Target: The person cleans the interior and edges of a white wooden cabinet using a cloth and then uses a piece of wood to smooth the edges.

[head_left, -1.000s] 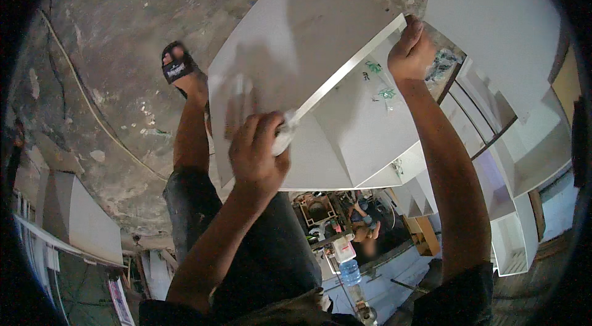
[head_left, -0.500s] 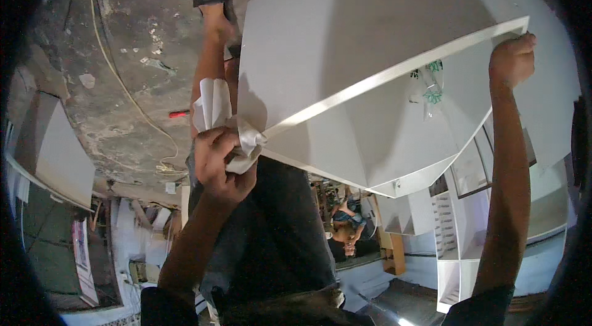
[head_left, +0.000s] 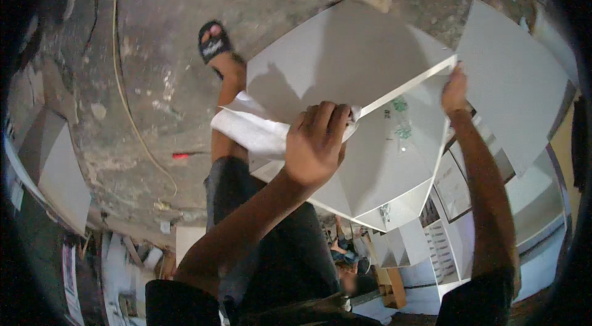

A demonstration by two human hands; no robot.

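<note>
White cloth (head_left: pixel 250 130) bunched and clamped in left hand (head_left: pixel 316 144), at the edge of white cabinet (head_left: pixel 364 48), loose end spilling out left of grip. Right hand (head_left: pixel 455 93) at cabinet's upper-right corner; cannot tell if closed. Clear packet (head_left: pixel 402 132) inside cabinet. Farther, red object (head_left: pixel 180 156) on floor (head_left: pixel 166 48).

Light is dim. Soft shadows darken the white panel (head_left: pixel 348 61) up to its far edge; fisheye distortion bends lines toward black, grainy picture corners.
</note>
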